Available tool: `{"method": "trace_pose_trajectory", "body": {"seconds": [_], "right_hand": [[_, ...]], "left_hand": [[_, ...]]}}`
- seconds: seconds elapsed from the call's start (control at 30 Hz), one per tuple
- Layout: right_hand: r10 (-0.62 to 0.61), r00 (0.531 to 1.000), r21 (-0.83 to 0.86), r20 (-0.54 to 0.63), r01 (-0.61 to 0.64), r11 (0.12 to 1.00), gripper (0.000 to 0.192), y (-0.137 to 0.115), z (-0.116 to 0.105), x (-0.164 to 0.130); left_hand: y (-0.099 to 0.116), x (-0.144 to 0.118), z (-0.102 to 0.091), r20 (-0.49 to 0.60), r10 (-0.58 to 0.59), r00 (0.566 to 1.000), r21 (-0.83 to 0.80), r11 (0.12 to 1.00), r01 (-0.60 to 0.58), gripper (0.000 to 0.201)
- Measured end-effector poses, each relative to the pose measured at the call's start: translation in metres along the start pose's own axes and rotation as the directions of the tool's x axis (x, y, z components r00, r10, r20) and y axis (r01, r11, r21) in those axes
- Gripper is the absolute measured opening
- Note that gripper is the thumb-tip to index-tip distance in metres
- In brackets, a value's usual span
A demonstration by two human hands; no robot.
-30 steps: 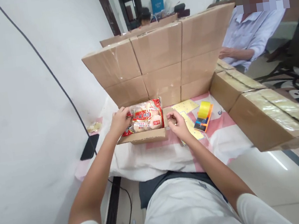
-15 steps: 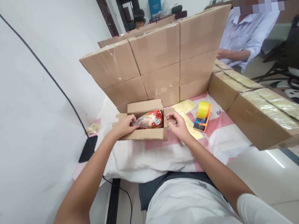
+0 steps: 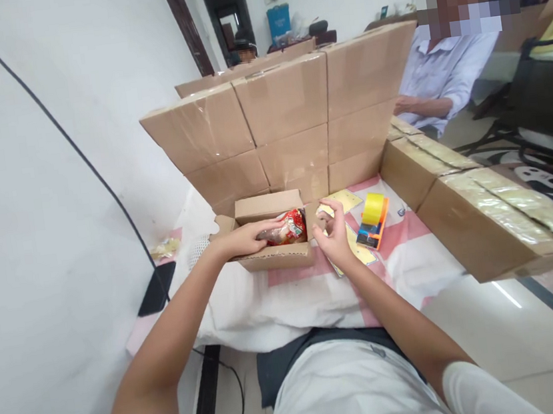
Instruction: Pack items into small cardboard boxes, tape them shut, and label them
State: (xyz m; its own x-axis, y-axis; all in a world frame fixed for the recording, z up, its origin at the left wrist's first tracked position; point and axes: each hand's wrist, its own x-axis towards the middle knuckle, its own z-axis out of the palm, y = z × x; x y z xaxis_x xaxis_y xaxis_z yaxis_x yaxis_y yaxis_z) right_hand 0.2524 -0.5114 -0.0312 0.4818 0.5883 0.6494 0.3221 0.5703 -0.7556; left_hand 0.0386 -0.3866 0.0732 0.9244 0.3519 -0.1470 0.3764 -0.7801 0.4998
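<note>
A small open cardboard box (image 3: 275,259) sits on the cloth in front of me with its flaps up. Inside lies a shiny red-and-clear plastic food packet (image 3: 293,225); what it contains cannot be made out. My left hand (image 3: 246,239) reaches over the box's left side, its fingers stretched out and resting on the packet. At the right end flap (image 3: 311,215) is my right hand (image 3: 334,232), its fingers curved but apart. I cannot tell whether it touches the flap. To its right lies an orange tape dispenser (image 3: 373,222) with a yellow roll.
Stacked taped cartons (image 3: 288,98) form a wall behind the box. More cartons (image 3: 480,222) stand at the right edge. Yellow printed sheets (image 3: 343,200) lie on the pink-and-white cloth (image 3: 292,299). A black cable (image 3: 83,157) hangs at left. Another person (image 3: 446,72) sits beyond.
My left hand has moved rightward from the box's left end onto the packet, and its fingers have straightened. My right hand's fingers have spread apart beside the flap. The view has shifted slightly.
</note>
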Motion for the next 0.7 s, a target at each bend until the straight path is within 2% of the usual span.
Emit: {"method": "trace_pose_trajectory", "body": {"seconds": [0.07, 0.1, 0.13, 0.17, 0.2, 0.23, 0.27, 0.3, 0.33, 0.37, 0.43, 0.5, 0.53, 0.57, 0.63, 0.67, 0.7], "right_hand": [[-0.016, 0.999, 0.05, 0.038, 0.015, 0.999, 0.061, -0.002, 0.002, 0.003], [-0.037, 0.996, 0.058, 0.078, 0.033, 0.998, 0.061, -0.003, 0.001, 0.004], [-0.058, 0.99, 0.045, 0.13, 0.052, 0.998, 0.057, -0.005, 0.0, 0.005], [-0.068, 0.98, 0.011, 0.187, 0.067, 0.998, 0.048, -0.006, -0.002, 0.006], [-0.069, 0.967, -0.038, 0.246, 0.08, 0.996, 0.04, -0.007, -0.004, 0.007], [-0.059, 0.951, -0.095, 0.304, 0.092, 0.991, 0.035, -0.008, -0.006, 0.008], [-0.044, 0.931, -0.149, 0.363, 0.105, 0.983, 0.034, -0.008, -0.008, 0.008], [-0.034, 0.908, -0.188, 0.419, 0.123, 0.974, 0.034, -0.007, -0.009, 0.009], [-0.029, 0.884, -0.21, 0.466, 0.142, 0.967, 0.035, -0.007, -0.01, 0.009], [-0.027, 0.864, -0.219, 0.502, 0.157, 0.963, 0.035, -0.006, -0.01, 0.009], [-0.014, 0.844, -0.227, 0.536, 0.16, 0.961, 0.035, -0.003, -0.009, 0.01], [0.008, 0.853, -0.228, 0.521, 0.131, 0.965, 0.035, 0.0, -0.008, 0.012], [0.018, 0.862, -0.223, 0.506, 0.111, 0.969, 0.034, 0.002, -0.008, 0.013], [0.027, 0.875, -0.207, 0.484, 0.084, 0.975, 0.034, 0.005, -0.007, 0.015], [0.059, 0.911, -0.159, 0.408, 0.007, 0.987, 0.045, 0.014, -0.003, 0.02], [0.096, 0.926, -0.124, 0.366, -0.054, 0.991, 0.056, 0.019, 0.0, 0.024], [0.151, 0.93, -0.075, 0.334, -0.133, 0.988, 0.066, 0.024, 0.004, 0.027]], "left_hand": [[-0.004, -0.009, -0.008, -0.025, 0.005, 1.0, 0.013, 1.0, -0.005, 0.062], [-0.009, -0.017, -0.009, -0.106, -0.011, 0.994, 0.023, 1.0, 0.014, 0.059], [-0.016, -0.029, -0.007, -0.248, -0.046, 0.968, 0.023, 0.998, 0.054, 0.058], [-0.025, -0.041, -0.002, -0.427, -0.093, 0.9, 0.005, 0.994, 0.105, 0.058], [-0.036, -0.055, 0.007, -0.62, -0.156, 0.769, -0.054, 0.986, 0.156, 0.062], [-0.048, -0.067, 0.02, -0.767, -0.226, 0.601, -0.15, 0.973, 0.175, 0.072], [-0.06, -0.079, 0.035, -0.814, -0.275, 0.511, -0.242, 0.961, 0.132, 0.091], [-0.071, -0.088, 0.051, -0.801, -0.287, 0.525, -0.314, 0.949, 0.038, 0.117], [-0.079, -0.094, 0.066, -0.771, -0.283, 0.57, -0.38, 0.923, -0.056, 0.137], [-0.083, -0.097, 0.08, -0.749, -0.265, 0.607, -0.428, 0.893, -0.138, 0.149], [-0.083, -0.098, 0.099, -0.711, -0.2, 0.674, -0.452, 0.864, -0.221, 0.157], [-0.072, -0.091, 0.105, -0.703, -0.173, 0.69, -0.42, 0.884, -0.207, 0.142], [-0.065, -0.086, 0.105, -0.716, -0.201, 0.668, -0.407, 0.898, -0.166, 0.126], [-0.058, -0.08, 0.103, -0.742, -0.26, 0.618, -0.412, 0.904, -0.114, 0.109], [-0.048, -0.067, 0.101, -0.79, -0.412, 0.455, -0.472, 0.881, -0.022, 0.082], [-0.045, -0.06, 0.101, -0.798, -0.47, 0.379, -0.507, 0.862, 0.002, 0.076], [-0.045, -0.054, 0.101, -0.8, -0.502, 0.329, -0.528, 0.849, 0.012, 0.074]]}}
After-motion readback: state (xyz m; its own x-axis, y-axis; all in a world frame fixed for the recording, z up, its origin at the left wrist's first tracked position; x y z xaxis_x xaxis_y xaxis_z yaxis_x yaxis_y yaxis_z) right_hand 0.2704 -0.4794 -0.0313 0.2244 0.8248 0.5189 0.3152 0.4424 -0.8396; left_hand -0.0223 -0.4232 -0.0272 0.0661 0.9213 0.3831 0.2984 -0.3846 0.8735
